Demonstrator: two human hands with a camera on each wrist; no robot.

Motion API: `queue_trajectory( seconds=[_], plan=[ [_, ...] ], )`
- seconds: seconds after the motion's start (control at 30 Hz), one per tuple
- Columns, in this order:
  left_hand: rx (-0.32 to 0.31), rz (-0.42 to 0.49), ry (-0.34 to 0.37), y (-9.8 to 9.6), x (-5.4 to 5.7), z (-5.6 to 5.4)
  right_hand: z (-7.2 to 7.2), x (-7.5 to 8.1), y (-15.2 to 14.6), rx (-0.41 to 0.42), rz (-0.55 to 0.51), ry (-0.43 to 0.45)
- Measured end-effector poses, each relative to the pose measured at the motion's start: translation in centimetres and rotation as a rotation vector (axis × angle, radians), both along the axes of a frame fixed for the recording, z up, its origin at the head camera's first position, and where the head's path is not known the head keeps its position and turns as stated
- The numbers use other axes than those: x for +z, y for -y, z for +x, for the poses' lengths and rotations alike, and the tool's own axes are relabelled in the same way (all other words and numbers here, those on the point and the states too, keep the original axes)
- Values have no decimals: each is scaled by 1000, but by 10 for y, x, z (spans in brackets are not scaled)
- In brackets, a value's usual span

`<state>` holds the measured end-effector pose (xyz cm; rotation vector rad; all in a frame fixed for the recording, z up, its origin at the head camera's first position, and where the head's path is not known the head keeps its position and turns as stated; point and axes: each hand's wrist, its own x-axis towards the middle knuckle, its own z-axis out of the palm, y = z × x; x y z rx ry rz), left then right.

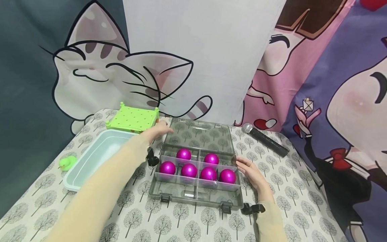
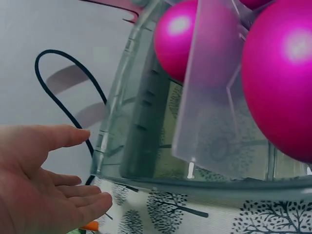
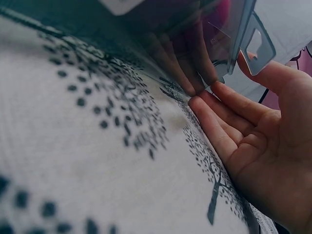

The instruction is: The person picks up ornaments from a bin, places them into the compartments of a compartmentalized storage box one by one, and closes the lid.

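Observation:
A clear grey plastic organizer case (image 1: pixel 193 198) lies on the table with its lid (image 1: pixel 199 136) folded back. Several shiny magenta balls (image 1: pixel 188 170) sit in its compartments, split by frosted dividers (image 2: pixel 214 97). My left hand (image 1: pixel 157 131) hovers beside the lid's left edge; in the left wrist view the hand (image 2: pixel 53 185) has its thumb and fingers spread, holding nothing. At the case's right side is my right hand (image 1: pixel 251 171). In the right wrist view the right hand's fingertips (image 3: pixel 200 105) touch the case wall, and the thumb stands by a clear plastic tab (image 3: pixel 258 46).
Left of the case stand a pale blue basin (image 1: pixel 87 161) and a green perforated rack (image 1: pixel 133 118) with corner posts. A green toy duck (image 1: pixel 67 163) sits at the far left. A black microphone (image 1: pixel 266 139) lies at the back right. Printed curtains hang behind the tree-patterned cloth (image 1: pixel 163 222).

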<state>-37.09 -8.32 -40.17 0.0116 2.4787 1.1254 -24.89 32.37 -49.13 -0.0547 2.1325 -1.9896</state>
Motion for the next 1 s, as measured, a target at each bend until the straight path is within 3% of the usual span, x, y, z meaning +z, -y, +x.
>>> queue_trajectory(
  seconds=[0.13,0.33,0.8,1.0],
  plan=[
    [1,-60,34,2,-9,-1,1,0,0,-1,19,13],
    [-14,-33,52,4,-16,-2,0,-2,0,-1,14,13],
    [-19,-127,56,0,-19,-13,-1,-3,-1,21,-23,-28],
    [35,-132,13,-2,-13,-10,-1,-2,0,15,9,-23]
  ],
)
